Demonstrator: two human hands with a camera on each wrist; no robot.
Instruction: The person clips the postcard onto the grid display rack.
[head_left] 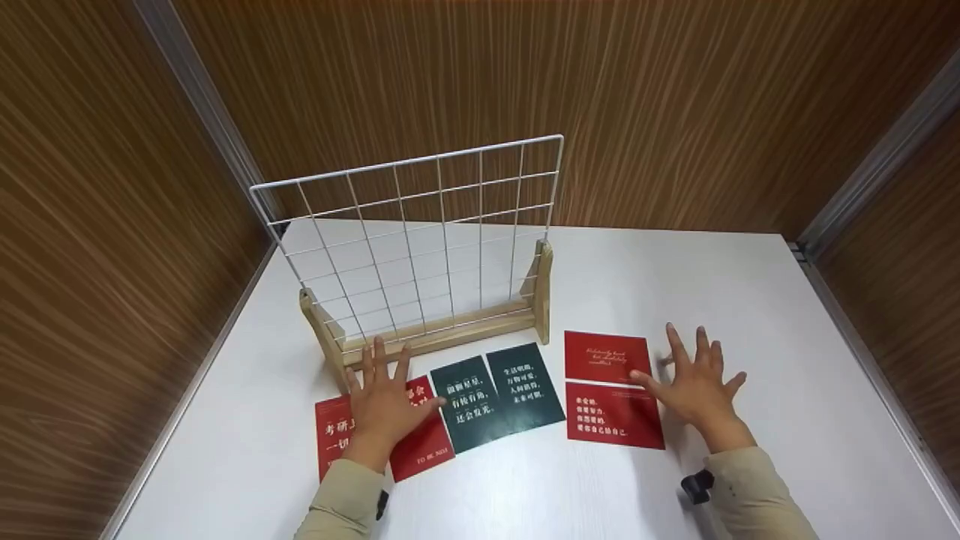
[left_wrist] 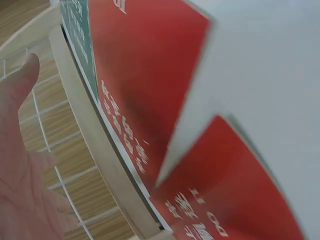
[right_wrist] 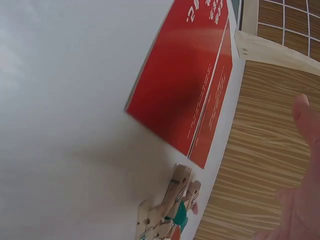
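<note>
Fingers spread, my left hand (head_left: pixel 384 411) hovers above two red cards (head_left: pixel 424 450) with white lettering, partly hiding them. Its fingertips overlap the wooden base of a white wire grid rack (head_left: pixel 439 191) in the head view. My right hand (head_left: pixel 701 391) is also spread wide, with its thumb overlapping the edge of two stacked red cards (head_left: pixel 615 416). Neither hand holds anything. Between the hands lie two dark green cards (head_left: pixel 469 401) with white writing. Wooden clothespins (right_wrist: pixel 172 202), some with coloured parts, show in the right wrist view; my right hand mostly hides them in the head view.
The rack stands upright on a wooden stand (head_left: pixel 544 292) at the back left of the white table (head_left: pixel 675 277). Wood-grain panels (head_left: pixel 600 90) with metal edge strips enclose the table at the back and sides. A black wrist device (head_left: pixel 697 486) sits at the right cuff.
</note>
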